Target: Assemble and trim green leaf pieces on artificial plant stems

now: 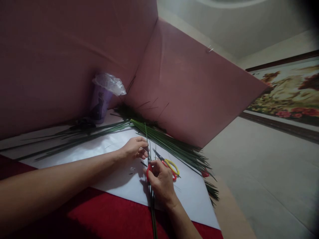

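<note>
My left hand [137, 148] is closed, its fingers pinching a narrow green leaf strip [146, 130] that points away from me. My right hand [162, 183] is closed round small red-handled scissors [149, 172], whose blades are beside the strip just below my left fingers. Several long green strips [153, 212] run beneath my right hand toward me, over the near edge of the white sheet [117, 179]. A second pair of scissors [171, 167], with yellow and red handles and dark blades, lies just right of my right hand. Small dark clippings [131, 173] lie on the sheet.
A large bundle of green leaves [171, 146] fans across the back right, and more leaves [82, 137] spread left. A purple container [101, 104] with clear plastic on top stands behind. Pink panels [194, 86] enclose the back. Red cloth [109, 212] covers the front.
</note>
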Action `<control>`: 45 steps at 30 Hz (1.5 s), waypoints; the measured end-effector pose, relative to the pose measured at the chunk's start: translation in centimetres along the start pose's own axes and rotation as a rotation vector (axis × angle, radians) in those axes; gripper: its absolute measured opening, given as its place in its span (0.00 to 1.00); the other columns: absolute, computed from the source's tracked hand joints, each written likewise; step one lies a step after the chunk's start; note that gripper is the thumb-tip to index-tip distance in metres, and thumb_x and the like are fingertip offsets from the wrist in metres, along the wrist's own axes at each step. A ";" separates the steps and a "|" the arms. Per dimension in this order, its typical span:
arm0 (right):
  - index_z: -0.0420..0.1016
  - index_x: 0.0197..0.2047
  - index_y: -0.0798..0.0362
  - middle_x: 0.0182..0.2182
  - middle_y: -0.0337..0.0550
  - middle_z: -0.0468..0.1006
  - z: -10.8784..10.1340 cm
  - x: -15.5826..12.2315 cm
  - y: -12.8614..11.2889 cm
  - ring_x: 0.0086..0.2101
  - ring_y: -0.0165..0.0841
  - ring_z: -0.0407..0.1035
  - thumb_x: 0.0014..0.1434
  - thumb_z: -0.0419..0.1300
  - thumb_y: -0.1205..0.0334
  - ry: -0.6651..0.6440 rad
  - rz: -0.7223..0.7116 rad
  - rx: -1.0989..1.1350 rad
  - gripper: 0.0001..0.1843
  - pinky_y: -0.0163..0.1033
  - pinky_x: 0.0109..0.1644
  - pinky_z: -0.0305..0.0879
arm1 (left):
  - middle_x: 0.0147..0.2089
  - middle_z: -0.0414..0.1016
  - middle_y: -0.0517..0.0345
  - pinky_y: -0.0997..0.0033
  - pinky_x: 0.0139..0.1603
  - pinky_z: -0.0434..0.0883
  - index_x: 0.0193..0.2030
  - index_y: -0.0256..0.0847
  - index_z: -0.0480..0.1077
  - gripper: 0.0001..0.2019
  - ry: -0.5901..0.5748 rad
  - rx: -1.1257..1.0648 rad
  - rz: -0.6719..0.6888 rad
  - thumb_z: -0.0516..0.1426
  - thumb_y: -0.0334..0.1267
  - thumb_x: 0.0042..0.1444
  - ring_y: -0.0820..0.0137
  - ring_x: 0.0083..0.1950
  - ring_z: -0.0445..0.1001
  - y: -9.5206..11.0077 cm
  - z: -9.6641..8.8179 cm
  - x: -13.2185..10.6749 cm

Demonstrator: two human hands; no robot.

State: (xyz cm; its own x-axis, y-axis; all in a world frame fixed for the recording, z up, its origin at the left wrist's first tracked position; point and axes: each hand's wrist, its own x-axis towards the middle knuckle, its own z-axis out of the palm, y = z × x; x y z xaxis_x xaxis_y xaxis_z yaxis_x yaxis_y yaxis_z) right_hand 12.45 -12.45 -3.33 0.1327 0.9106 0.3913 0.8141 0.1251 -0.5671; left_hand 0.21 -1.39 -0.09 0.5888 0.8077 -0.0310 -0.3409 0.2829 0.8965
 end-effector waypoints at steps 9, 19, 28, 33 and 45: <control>0.66 0.35 0.51 0.19 0.32 0.66 -0.2 0.1 -0.2 0.21 0.27 0.57 0.54 0.58 0.59 -0.005 0.004 0.040 0.06 0.32 0.25 0.50 | 0.21 0.69 0.58 0.78 0.17 0.65 0.26 0.36 0.60 0.06 0.000 -0.035 -0.023 0.52 0.25 0.51 0.74 0.18 0.70 0.0 0.3 -0.2; 0.67 0.33 0.52 0.18 0.32 0.65 -0.1 0.0 -0.3 0.20 0.26 0.56 0.53 0.58 0.61 0.008 -0.013 0.024 0.05 0.31 0.24 0.50 | 0.24 0.71 0.55 0.77 0.17 0.64 0.26 0.35 0.61 0.05 0.020 -0.006 0.014 0.53 0.27 0.51 0.74 0.18 0.69 0.2 -0.1 0.0; 0.68 0.34 0.52 0.17 0.32 0.65 -0.2 0.0 -0.3 0.19 0.26 0.56 0.52 0.59 0.60 0.030 -0.026 -0.010 0.06 0.31 0.23 0.49 | 0.21 0.71 0.55 0.77 0.18 0.64 0.25 0.36 0.62 0.05 -0.020 -0.019 -0.015 0.56 0.28 0.48 0.74 0.18 0.70 -0.2 -0.1 0.0; 0.67 0.35 0.52 0.18 0.32 0.66 -0.1 0.0 0.0 0.20 0.27 0.57 0.53 0.58 0.60 0.018 -0.017 0.001 0.06 0.31 0.24 0.50 | 0.16 0.68 0.57 0.77 0.18 0.65 0.26 0.37 0.61 0.05 -0.037 -0.006 -0.015 0.54 0.28 0.50 0.74 0.17 0.68 -0.3 0.0 -0.1; 0.68 0.34 0.52 0.18 0.32 0.65 -0.2 -0.1 -0.3 0.20 0.27 0.56 0.53 0.58 0.60 0.008 -0.023 0.022 0.06 0.31 0.24 0.50 | 0.21 0.70 0.55 0.77 0.17 0.64 0.24 0.35 0.63 0.05 0.019 0.003 0.014 0.54 0.27 0.49 0.74 0.17 0.68 0.1 -0.3 0.3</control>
State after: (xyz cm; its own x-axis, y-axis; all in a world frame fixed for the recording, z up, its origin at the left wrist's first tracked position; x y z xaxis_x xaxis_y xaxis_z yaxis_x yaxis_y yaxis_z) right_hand 12.30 -12.62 -3.07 0.1185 0.9041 0.4105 0.8044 0.1550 -0.5736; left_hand 0.16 -0.98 -0.13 0.5697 0.8214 -0.0265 -0.3468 0.2695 0.8984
